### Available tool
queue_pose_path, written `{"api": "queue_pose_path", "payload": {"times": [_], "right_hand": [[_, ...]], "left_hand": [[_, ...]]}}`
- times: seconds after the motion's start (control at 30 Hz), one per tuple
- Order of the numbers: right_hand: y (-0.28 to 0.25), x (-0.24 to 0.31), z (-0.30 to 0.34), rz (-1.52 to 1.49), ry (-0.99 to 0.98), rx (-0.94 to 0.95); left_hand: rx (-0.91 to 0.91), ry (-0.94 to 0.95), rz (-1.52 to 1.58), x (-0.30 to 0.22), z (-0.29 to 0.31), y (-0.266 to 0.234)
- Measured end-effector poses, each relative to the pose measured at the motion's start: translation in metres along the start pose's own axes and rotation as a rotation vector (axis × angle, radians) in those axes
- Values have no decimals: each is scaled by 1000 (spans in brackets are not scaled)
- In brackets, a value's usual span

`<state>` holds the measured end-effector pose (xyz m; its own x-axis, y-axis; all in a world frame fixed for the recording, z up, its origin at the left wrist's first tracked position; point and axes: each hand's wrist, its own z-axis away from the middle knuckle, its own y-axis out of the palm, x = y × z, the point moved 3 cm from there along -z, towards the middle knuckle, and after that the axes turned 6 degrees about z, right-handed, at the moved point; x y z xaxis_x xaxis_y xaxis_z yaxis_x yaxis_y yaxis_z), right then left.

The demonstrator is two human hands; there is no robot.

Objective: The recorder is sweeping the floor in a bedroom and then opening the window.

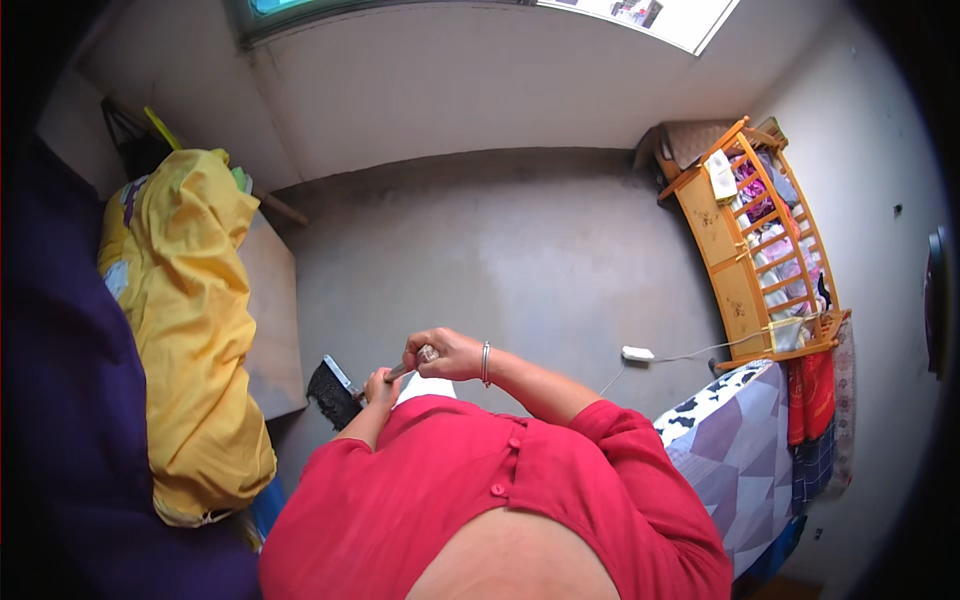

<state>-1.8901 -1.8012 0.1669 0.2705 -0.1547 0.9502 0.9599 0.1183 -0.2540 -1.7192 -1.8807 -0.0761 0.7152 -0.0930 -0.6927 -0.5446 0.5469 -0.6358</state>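
Note:
A broom (334, 396) with dark bristles and a pale strip along its head is at floor level, to the left of my body. Its stick slants up through both my hands. My right hand (450, 353), with a silver bangle at the wrist, is closed round the top end of the stick, whose tip pokes out of the fist. Lower on the same stick my left hand (379, 388) is wrapped, partly covered by my sleeve and the right hand. Where the bristles meet the floor cannot be made out clearly.
Grey floor (480, 250) stretches ahead to the wall. A white power strip (637, 354) with a cable lies on it at right. Beyond stands a wooden crib (725, 250) holding cloth, beside a patterned bed (740, 450). A yellow cloth bundle (200, 320) sits at left.

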Motion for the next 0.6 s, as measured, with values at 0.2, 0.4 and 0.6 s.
{"api": "queue_pose_path", "payload": {"times": [0.2, 0.4, 0.6], "right_hand": [[-89, -7, -47, 64, 20, -149], [-154, -35, -51, 59, 52, -376], [-210, -53, -48, 38, -11, -436]], "left_hand": [[111, 130, -89, -72, -112, 5], [179, 382, -188, -153, -199, 35], [263, 518, -147, -218, -246, 74]]}}
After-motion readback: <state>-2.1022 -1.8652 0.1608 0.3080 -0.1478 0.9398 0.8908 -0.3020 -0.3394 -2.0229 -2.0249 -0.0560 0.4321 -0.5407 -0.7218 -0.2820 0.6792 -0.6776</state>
